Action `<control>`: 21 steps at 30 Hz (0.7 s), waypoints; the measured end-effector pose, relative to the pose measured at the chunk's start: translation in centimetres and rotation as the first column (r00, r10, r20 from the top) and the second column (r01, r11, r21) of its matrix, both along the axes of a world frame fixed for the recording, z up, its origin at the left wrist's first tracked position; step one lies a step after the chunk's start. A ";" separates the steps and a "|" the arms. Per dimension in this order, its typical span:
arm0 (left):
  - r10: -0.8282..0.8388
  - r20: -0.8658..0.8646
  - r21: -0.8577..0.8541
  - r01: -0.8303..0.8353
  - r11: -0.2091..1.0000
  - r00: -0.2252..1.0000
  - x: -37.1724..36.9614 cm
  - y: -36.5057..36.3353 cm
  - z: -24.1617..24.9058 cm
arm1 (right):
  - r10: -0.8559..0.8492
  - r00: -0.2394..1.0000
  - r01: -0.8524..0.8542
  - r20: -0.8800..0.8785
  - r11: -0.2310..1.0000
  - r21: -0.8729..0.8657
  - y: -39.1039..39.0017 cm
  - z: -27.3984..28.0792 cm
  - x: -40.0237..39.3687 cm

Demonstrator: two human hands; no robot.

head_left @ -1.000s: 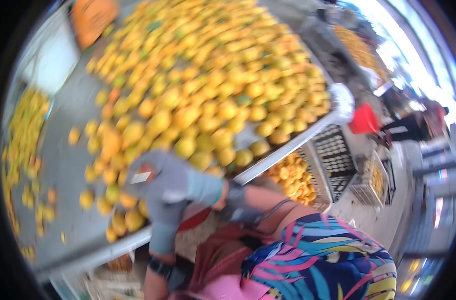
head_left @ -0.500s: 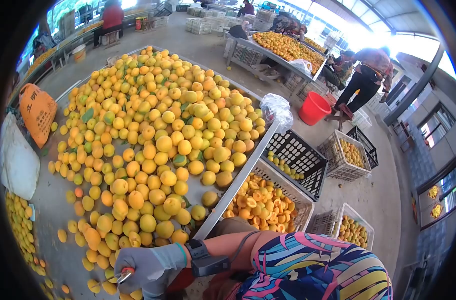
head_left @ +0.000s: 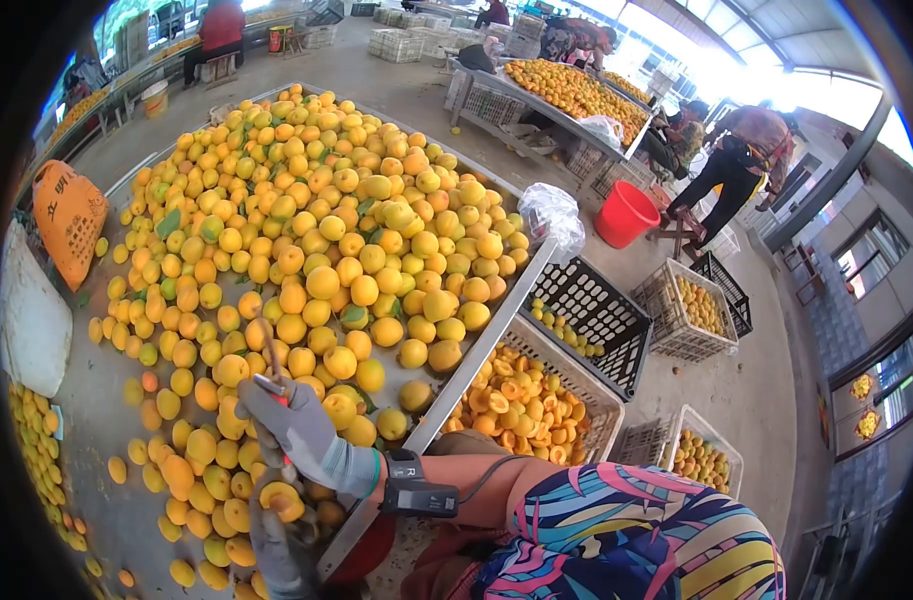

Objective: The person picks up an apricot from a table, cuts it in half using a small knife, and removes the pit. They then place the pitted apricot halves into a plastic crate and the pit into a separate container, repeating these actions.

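Observation:
My right hand (head_left: 316,435), in a grey glove with a wrist device, is closed around a small knife (head_left: 269,384) with a red handle. A thin, blurred blade appears to point up over the fruit. Below it, my gloved left hand (head_left: 284,560) holds an apricot half (head_left: 281,500) between its fingers, the cut face partly visible. Both hands are over the near edge of a metal table (head_left: 396,357), which bears a large heap of whole apricots (head_left: 306,230). Beside the table, a crate (head_left: 604,430) holds apricot halves (head_left: 516,400).
A black crate (head_left: 616,335) with some greenish fruit stands beside the table, near a clear plastic bag (head_left: 553,220). Further right are fruit-filled crates (head_left: 676,340) and a red bucket (head_left: 626,214). An orange sack (head_left: 68,222) lies at left. Other people work at tables behind.
My right hand has risen up and to the right with the knife, away from my left hand. My left hand, mostly hidden before, now shows with the apricot half.

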State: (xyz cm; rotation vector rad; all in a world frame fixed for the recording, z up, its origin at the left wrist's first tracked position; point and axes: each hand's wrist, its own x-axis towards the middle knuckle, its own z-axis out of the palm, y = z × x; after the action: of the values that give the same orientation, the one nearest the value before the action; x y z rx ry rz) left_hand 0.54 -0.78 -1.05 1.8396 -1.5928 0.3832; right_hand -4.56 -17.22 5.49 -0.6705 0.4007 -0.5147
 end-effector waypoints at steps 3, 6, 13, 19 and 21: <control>0.004 -0.246 -0.028 -0.011 1.000 0.969 0.1 -0.4 2.3 | 0.010 0.952 -0.104 -0.307 0.951 -0.292 0.2 -0.4 0.1; -0.087 -0.956 -0.126 -0.124 0.984 0.279 0.0 -0.7 2.0 | 0.005 0.979 -0.113 -0.202 0.842 -0.528 2.3 -3.0 0.7; 0.139 -0.863 0.059 -0.176 0.983 0.486 0.5 -0.3 2.2 | 0.156 0.856 -0.472 -0.493 0.626 -0.621 2.7 -2.4 -0.3; 0.056 -0.936 0.002 -0.154 0.988 0.348 0.5 0.2 2.2 | 0.179 0.893 -0.425 -0.412 0.637 -0.643 3.2 -4.1 -0.1; 0.005 -0.933 -0.046 -0.134 0.990 0.361 0.9 0.7 1.1 | 0.224 0.870 -0.465 -0.440 0.670 -0.579 3.2 -3.9 -0.2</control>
State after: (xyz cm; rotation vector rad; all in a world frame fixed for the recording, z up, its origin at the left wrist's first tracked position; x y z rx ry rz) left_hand 1.43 -0.08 0.09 1.5191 -0.6265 -0.5165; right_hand -4.77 -14.00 1.63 -1.5335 0.3850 -0.1477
